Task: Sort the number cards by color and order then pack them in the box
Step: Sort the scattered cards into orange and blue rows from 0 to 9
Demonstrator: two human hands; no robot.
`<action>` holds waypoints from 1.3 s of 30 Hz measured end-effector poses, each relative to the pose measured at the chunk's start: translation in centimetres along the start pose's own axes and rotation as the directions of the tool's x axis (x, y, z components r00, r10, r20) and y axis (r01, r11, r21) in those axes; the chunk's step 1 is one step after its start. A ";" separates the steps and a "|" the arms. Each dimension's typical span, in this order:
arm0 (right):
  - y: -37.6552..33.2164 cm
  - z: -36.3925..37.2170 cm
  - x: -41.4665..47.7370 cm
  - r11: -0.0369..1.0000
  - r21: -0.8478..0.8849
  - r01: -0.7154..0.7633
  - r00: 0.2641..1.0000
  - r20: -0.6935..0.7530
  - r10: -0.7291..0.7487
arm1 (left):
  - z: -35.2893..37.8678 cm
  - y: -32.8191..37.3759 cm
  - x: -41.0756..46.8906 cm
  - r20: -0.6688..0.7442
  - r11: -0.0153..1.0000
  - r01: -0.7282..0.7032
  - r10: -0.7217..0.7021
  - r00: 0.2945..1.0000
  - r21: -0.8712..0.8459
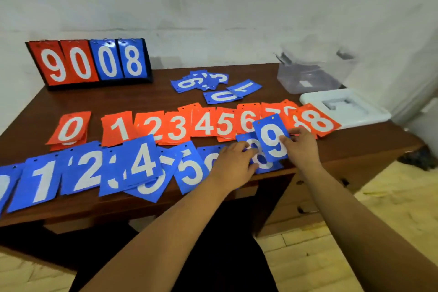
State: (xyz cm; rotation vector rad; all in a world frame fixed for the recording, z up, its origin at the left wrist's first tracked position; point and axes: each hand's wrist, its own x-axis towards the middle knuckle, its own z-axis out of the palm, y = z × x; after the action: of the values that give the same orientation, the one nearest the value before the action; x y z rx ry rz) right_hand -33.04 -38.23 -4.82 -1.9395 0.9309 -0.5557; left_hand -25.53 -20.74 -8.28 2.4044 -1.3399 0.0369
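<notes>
blue 8 card mostly hidden under blue 9 card and left hand, fingers straight on it. right hand fingers pinch the 9's right edge, over desk front-right. box blurred.

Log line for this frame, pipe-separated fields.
right hand: pinches blue 9 card | left hand: touches blue 8 card | box: lid off
</notes>
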 end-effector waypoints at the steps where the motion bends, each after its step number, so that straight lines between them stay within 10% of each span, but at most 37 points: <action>1: 0.5 -0.4 0.1 0.999 -0.035 -0.023 1.000 -0.014 0.023 | 0.2 -0.1 0.2 0.027 1.000 -0.006 0.005 1.000 0.022; 11: 3.8 0.0 -0.7 0.846 -0.531 0.054 0.989 -0.090 -0.119 | -0.3 -0.8 -0.4 0.097 1.000 0.003 -0.003 0.995 0.001; 22: -2.1 4.0 4.6 0.876 -0.396 0.275 0.958 0.037 -0.284 | -6.0 -7.5 6.7 -0.123 0.962 0.210 -0.232 0.965 -0.174; 39: -6.6 13.3 21.4 0.796 -0.454 0.401 0.913 0.265 -0.310 | -4.0 -19.1 21.8 0.088 0.906 0.424 -0.423 0.902 0.007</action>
State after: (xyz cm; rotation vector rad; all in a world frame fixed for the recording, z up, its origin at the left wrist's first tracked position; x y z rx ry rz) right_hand -8.20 -45.89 -5.46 -2.6256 0.6272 -0.3580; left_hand 2.66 -28.14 -6.14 2.6591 -0.8162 -0.1975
